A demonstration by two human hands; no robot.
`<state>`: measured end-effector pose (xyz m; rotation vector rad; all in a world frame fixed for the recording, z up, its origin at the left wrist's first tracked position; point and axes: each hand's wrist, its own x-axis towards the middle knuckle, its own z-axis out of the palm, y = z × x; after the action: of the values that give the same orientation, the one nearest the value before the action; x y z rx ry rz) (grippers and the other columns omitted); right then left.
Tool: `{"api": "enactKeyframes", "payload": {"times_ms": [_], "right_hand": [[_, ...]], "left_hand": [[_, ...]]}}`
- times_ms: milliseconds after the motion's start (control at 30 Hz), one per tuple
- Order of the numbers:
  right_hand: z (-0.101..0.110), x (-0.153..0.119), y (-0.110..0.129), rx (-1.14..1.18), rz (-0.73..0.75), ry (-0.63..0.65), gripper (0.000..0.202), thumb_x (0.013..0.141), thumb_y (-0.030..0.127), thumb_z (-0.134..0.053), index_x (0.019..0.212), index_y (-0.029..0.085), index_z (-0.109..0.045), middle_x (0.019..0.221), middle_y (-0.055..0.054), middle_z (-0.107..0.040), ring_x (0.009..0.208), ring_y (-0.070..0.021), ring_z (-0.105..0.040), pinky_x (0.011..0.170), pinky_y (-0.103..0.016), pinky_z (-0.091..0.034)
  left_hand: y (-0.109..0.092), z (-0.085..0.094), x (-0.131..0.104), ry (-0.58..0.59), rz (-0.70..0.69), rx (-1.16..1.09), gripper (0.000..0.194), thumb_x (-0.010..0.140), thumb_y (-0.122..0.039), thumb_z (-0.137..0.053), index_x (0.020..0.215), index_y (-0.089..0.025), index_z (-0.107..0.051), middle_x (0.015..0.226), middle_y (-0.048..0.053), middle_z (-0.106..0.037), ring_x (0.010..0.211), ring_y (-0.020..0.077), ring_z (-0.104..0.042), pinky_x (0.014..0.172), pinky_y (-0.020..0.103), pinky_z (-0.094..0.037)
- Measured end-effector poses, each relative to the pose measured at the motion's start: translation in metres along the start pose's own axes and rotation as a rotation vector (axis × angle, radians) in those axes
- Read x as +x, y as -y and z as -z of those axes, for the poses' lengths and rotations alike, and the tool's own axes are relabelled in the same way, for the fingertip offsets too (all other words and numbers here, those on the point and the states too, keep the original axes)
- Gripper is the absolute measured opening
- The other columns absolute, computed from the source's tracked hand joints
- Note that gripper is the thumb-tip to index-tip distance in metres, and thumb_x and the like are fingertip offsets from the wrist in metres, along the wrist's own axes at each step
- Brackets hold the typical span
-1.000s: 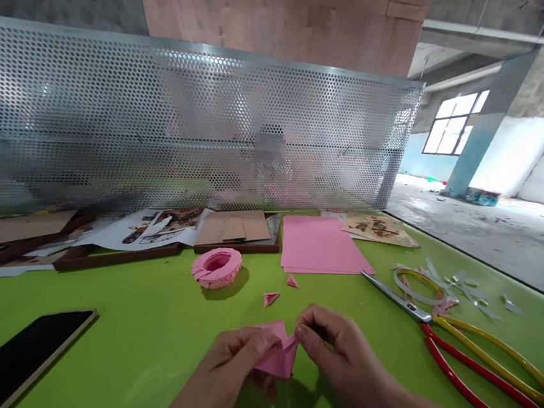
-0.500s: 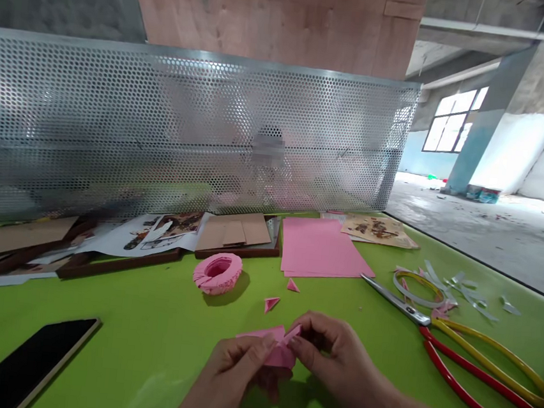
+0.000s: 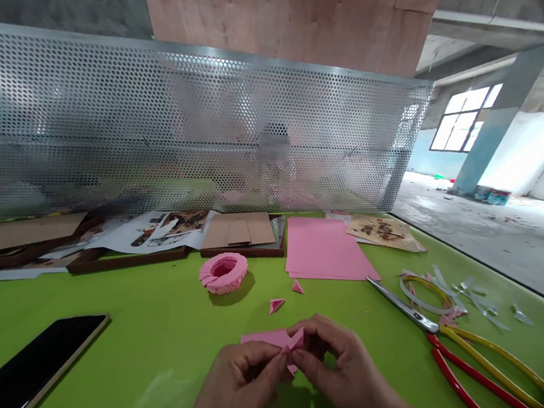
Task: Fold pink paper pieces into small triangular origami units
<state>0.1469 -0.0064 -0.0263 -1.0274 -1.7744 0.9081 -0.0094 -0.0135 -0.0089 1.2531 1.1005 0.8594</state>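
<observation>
A folded piece of pink paper (image 3: 266,337) is pinched between both hands above the green table, near the bottom centre. My left hand (image 3: 248,378) grips it from the left with thumb and fingers. On the right, my right hand (image 3: 338,364) pinches a raised, pointed flap of the same paper. Two small pink paper triangles, one (image 3: 276,305) nearer and one (image 3: 298,287) farther, lie just beyond my hands. A pink ring of crinkled paper (image 3: 223,273) rests behind and left of them. The undersides of the fingers are partly hidden.
Pink sheets (image 3: 328,249) lie at the back. Scissors (image 3: 417,317) with red and yellow handles and a tape roll (image 3: 427,294) sit right, beside clear scraps. A phone (image 3: 40,361) lies left. Trays (image 3: 127,260) with papers line the perforated metal panel (image 3: 193,126).
The view has shifted slightly, so the table items appear farther right. My left thumb and fingers have moved right along the paper, closer to my right fingertips, and the flap stands more open.
</observation>
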Motion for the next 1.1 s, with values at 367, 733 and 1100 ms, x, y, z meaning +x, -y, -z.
{"api": "enactKeyframes", "payload": {"times_ms": [367,733,1100], "right_hand": [[0.001,0.000,-0.001,-0.065,0.069,-0.034,0.017,0.082,0.019,-0.054,0.067,0.015,-0.061,0.065,0.001,-0.054,0.060,-0.0118,-0.051,0.056,-0.020,-0.039],[0.004,-0.003,0.005,-0.113,0.093,-0.006,0.018,0.085,0.021,-0.050,0.070,0.016,-0.058,0.068,-0.001,-0.054,0.063,-0.0128,-0.050,0.057,-0.022,-0.038],[0.003,-0.003,0.003,-0.213,0.143,-0.033,0.015,0.082,0.014,-0.051,0.071,0.015,-0.062,0.068,-0.002,-0.057,0.062,-0.0127,-0.054,0.056,-0.022,-0.040]], "left_hand": [[0.002,-0.002,-0.001,0.005,-0.146,0.129,0.040,0.072,-0.048,-0.057,0.052,-0.014,-0.060,0.047,-0.005,-0.038,0.046,0.0101,-0.030,0.043,0.022,-0.019],[0.007,-0.004,-0.001,-0.061,-0.138,0.171,0.044,0.068,-0.055,-0.057,0.051,-0.014,-0.059,0.047,-0.004,-0.041,0.043,0.0096,-0.030,0.042,0.023,-0.020],[0.011,-0.005,0.000,0.005,-0.153,0.229,0.042,0.074,-0.050,-0.050,0.048,-0.018,-0.046,0.048,-0.004,-0.035,0.046,0.0105,-0.028,0.044,0.025,-0.020]]}}
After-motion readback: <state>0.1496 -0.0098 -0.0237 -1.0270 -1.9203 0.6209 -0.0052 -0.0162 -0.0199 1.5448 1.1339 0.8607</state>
